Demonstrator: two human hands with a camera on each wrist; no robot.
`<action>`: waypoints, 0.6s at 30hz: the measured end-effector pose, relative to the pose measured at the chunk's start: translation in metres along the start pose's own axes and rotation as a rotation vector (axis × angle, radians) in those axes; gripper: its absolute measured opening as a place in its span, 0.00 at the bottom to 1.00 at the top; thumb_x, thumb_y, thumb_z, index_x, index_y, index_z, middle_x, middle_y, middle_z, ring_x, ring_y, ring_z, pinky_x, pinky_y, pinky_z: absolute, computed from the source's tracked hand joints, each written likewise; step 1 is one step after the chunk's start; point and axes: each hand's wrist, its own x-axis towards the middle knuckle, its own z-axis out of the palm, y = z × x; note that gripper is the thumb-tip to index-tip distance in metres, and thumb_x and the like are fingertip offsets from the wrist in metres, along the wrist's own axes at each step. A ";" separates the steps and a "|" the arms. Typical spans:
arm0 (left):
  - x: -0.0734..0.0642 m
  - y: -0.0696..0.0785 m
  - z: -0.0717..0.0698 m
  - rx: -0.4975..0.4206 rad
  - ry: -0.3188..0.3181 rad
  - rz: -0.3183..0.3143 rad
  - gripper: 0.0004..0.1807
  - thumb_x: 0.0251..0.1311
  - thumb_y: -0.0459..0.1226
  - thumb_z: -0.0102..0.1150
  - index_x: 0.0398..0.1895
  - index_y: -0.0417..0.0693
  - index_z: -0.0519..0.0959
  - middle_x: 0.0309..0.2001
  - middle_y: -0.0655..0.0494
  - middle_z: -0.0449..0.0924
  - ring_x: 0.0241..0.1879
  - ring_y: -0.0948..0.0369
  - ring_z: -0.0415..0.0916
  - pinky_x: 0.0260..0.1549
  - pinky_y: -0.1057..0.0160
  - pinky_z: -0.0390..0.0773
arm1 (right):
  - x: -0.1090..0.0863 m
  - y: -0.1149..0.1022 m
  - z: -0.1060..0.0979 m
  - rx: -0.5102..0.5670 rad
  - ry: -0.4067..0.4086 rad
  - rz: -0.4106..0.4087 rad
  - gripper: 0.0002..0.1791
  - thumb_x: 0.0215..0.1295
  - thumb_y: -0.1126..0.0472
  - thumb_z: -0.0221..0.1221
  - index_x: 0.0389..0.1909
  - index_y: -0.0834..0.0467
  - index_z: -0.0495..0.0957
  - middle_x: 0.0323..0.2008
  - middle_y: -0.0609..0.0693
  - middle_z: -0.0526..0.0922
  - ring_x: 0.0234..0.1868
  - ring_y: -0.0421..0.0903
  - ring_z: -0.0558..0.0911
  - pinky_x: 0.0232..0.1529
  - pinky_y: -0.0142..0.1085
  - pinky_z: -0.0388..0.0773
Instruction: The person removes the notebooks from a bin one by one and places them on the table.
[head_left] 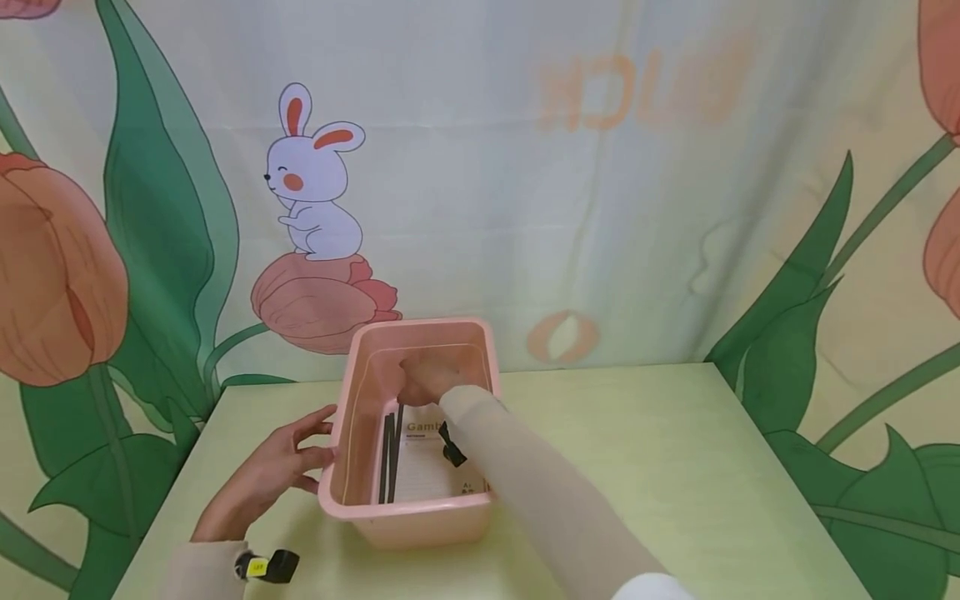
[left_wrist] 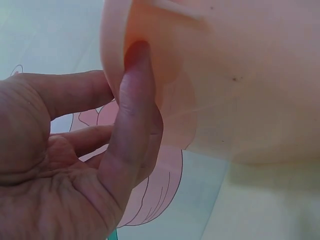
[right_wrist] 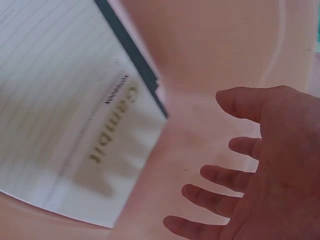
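At the far left, a big orange tulip [head_left: 60, 267] and broad green leaves are printed on the pale backdrop [head_left: 465, 250] that surrounds me; next comes a white rabbit [head_left: 315, 192] on a pink bloom, then faint reversed orange lettering [head_left: 637, 92], and more tulips at the far right. Beneath lies a pale yellow-green tabletop [head_left: 645, 450].

My left hand [head_left: 281, 458] touches the left rim of a pink bin [head_left: 420, 529], fingers apart and slightly bent, one tucked under the lip. The bin stands left of the tabletop's middle, glossy and deep, with rounded corners. Inside, thin dark strips [head_left: 396, 450] run along the left of a white notebook [head_left: 431, 467], its face ruled with fine lines and lettered "Gambit" in gold. My right hand [head_left: 429, 379] hangs inside the bin's far end, fingers spread and loose, holding nothing.
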 end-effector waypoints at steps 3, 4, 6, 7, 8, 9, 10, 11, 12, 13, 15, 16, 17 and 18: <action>-0.001 0.000 -0.002 -0.003 -0.003 -0.001 0.43 0.66 0.38 0.59 0.79 0.51 0.48 0.68 0.37 0.58 0.46 0.53 0.80 0.35 0.52 0.86 | 0.012 0.013 0.011 0.061 0.206 0.021 0.11 0.42 0.66 0.59 0.25 0.45 0.77 0.28 0.40 0.71 0.34 0.39 0.71 0.30 0.31 0.70; -0.001 0.000 -0.003 -0.003 -0.004 -0.001 0.42 0.66 0.38 0.59 0.79 0.51 0.48 0.68 0.37 0.58 0.46 0.53 0.80 0.35 0.52 0.86 | 0.016 0.017 0.014 0.077 0.215 0.047 0.12 0.40 0.66 0.61 0.25 0.45 0.78 0.29 0.40 0.73 0.35 0.39 0.72 0.29 0.32 0.71; -0.001 -0.001 -0.004 -0.009 -0.007 0.001 0.42 0.66 0.37 0.59 0.79 0.51 0.48 0.68 0.37 0.58 0.47 0.53 0.80 0.35 0.51 0.86 | 0.027 0.024 0.020 0.023 0.230 0.066 0.14 0.38 0.67 0.67 0.25 0.44 0.79 0.29 0.40 0.74 0.35 0.38 0.73 0.26 0.33 0.72; -0.001 -0.001 -0.004 -0.012 -0.008 0.002 0.42 0.66 0.37 0.59 0.79 0.51 0.48 0.69 0.37 0.58 0.47 0.53 0.80 0.35 0.51 0.86 | 0.033 0.027 0.022 -0.042 0.225 0.067 0.16 0.37 0.66 0.69 0.26 0.45 0.80 0.29 0.40 0.74 0.35 0.39 0.73 0.25 0.33 0.73; -0.001 0.000 -0.004 -0.016 -0.007 0.004 0.42 0.66 0.36 0.59 0.79 0.50 0.49 0.69 0.37 0.58 0.47 0.53 0.80 0.35 0.51 0.86 | 0.044 0.032 0.027 -0.144 0.223 0.074 0.18 0.34 0.66 0.71 0.27 0.44 0.79 0.29 0.39 0.73 0.34 0.38 0.73 0.24 0.34 0.74; -0.001 0.000 -0.004 -0.017 -0.008 0.010 0.42 0.66 0.36 0.59 0.79 0.50 0.49 0.68 0.36 0.58 0.47 0.52 0.80 0.35 0.51 0.86 | 0.053 0.036 0.030 -0.243 0.215 0.080 0.21 0.30 0.66 0.73 0.27 0.43 0.79 0.29 0.39 0.73 0.34 0.39 0.73 0.23 0.36 0.75; 0.000 0.000 -0.004 -0.019 -0.008 0.013 0.42 0.66 0.36 0.59 0.79 0.50 0.49 0.68 0.36 0.59 0.47 0.53 0.81 0.35 0.51 0.86 | 0.053 0.034 0.029 -0.253 0.176 0.120 0.23 0.29 0.67 0.75 0.29 0.45 0.80 0.30 0.41 0.74 0.34 0.41 0.75 0.24 0.38 0.77; 0.000 0.001 -0.004 -0.022 -0.008 0.016 0.42 0.66 0.36 0.59 0.79 0.49 0.49 0.68 0.36 0.59 0.46 0.53 0.81 0.35 0.51 0.86 | 0.056 0.035 0.030 -0.274 0.161 0.137 0.25 0.27 0.67 0.76 0.31 0.46 0.80 0.30 0.41 0.74 0.34 0.42 0.75 0.24 0.39 0.77; 0.000 0.001 -0.003 -0.025 -0.008 0.018 0.42 0.66 0.36 0.59 0.78 0.49 0.49 0.67 0.36 0.59 0.46 0.53 0.81 0.35 0.51 0.86 | 0.062 0.038 0.033 -0.293 0.138 0.168 0.26 0.26 0.67 0.76 0.31 0.47 0.80 0.30 0.42 0.74 0.33 0.44 0.76 0.25 0.41 0.78; 0.000 0.001 -0.003 -0.027 -0.007 0.020 0.41 0.66 0.36 0.58 0.78 0.49 0.50 0.67 0.36 0.60 0.46 0.53 0.81 0.35 0.51 0.86 | 0.058 0.035 0.031 -0.272 0.106 0.199 0.25 0.26 0.68 0.76 0.31 0.49 0.81 0.29 0.43 0.75 0.32 0.46 0.78 0.25 0.42 0.79; 0.000 0.000 -0.002 -0.032 -0.006 0.020 0.41 0.66 0.36 0.58 0.78 0.49 0.50 0.67 0.36 0.60 0.46 0.53 0.81 0.35 0.51 0.86 | 0.052 0.035 0.031 -0.213 0.070 0.258 0.20 0.26 0.68 0.76 0.26 0.52 0.83 0.23 0.45 0.77 0.26 0.49 0.79 0.24 0.44 0.79; 0.000 0.000 -0.001 -0.036 -0.003 0.019 0.41 0.66 0.35 0.58 0.78 0.49 0.50 0.67 0.36 0.60 0.46 0.53 0.81 0.35 0.51 0.86 | 0.042 0.031 0.029 -0.197 0.052 0.278 0.17 0.27 0.67 0.76 0.25 0.53 0.84 0.19 0.46 0.76 0.23 0.50 0.79 0.23 0.43 0.78; 0.000 -0.001 0.000 -0.038 0.001 0.012 0.41 0.67 0.35 0.57 0.78 0.49 0.50 0.67 0.36 0.60 0.46 0.53 0.81 0.35 0.51 0.86 | 0.038 0.030 0.028 -0.217 0.033 0.275 0.15 0.28 0.66 0.76 0.23 0.53 0.85 0.16 0.45 0.76 0.22 0.49 0.78 0.22 0.42 0.78; 0.000 -0.001 0.000 -0.039 0.005 0.008 0.40 0.67 0.35 0.57 0.78 0.49 0.50 0.67 0.36 0.60 0.46 0.53 0.81 0.35 0.52 0.86 | 0.036 0.029 0.027 -0.234 0.018 0.270 0.13 0.30 0.64 0.77 0.21 0.53 0.85 0.15 0.45 0.77 0.20 0.48 0.78 0.22 0.41 0.78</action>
